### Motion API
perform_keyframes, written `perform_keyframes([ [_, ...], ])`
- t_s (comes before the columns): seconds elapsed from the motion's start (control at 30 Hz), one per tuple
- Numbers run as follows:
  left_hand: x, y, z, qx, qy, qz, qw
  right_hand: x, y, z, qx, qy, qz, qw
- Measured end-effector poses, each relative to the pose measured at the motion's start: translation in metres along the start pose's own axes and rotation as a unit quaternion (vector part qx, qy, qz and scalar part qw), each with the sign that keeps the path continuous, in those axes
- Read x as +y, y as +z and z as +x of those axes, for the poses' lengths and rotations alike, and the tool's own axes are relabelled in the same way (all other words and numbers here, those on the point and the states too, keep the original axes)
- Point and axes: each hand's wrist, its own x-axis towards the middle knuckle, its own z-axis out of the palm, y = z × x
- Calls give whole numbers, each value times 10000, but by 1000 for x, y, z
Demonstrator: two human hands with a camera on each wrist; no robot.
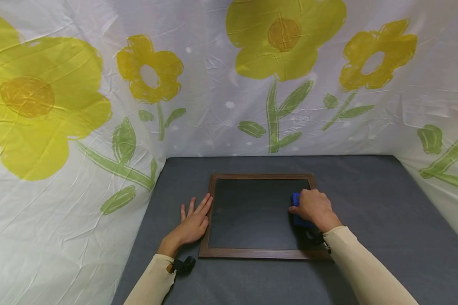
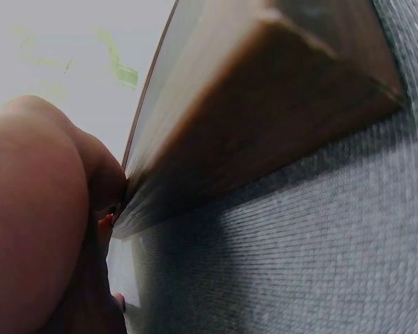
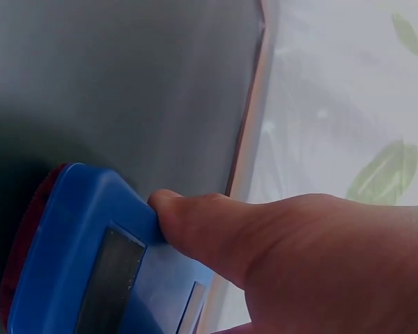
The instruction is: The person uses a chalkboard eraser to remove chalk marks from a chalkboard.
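A small blackboard (image 1: 252, 212) in a brown wooden frame (image 1: 263, 253) lies flat on the dark grey table. My right hand (image 1: 314, 207) grips a blue board eraser (image 1: 296, 199) over the right part of the black surface. In the right wrist view the thumb presses the side of the eraser (image 3: 90, 229), whose dark red pad faces the board. The left hand (image 1: 192, 224) rests with spread, straight fingers against the frame's left side. Seen from the left wrist, its fingers (image 2: 101, 163) touch the outer edge of the wooden frame (image 2: 265, 104).
The dark grey cloth-covered table (image 1: 370, 203) extends around the board on all sides. White curtains (image 1: 210, 106) printed with yellow flowers hang behind the table and along both sides. Each wrist carries a small black camera, such as the left one (image 1: 185, 264).
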Motion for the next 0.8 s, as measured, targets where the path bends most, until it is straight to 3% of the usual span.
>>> perform_keyframes([
  [0.27,10,-6,-2,-5,67,-114,9999,-29,8,3,101,-218,-217,9995],
  [0.8,3,-1,-1,20,92,-142,9999,-90,24,8,259,-606,-474,9967],
])
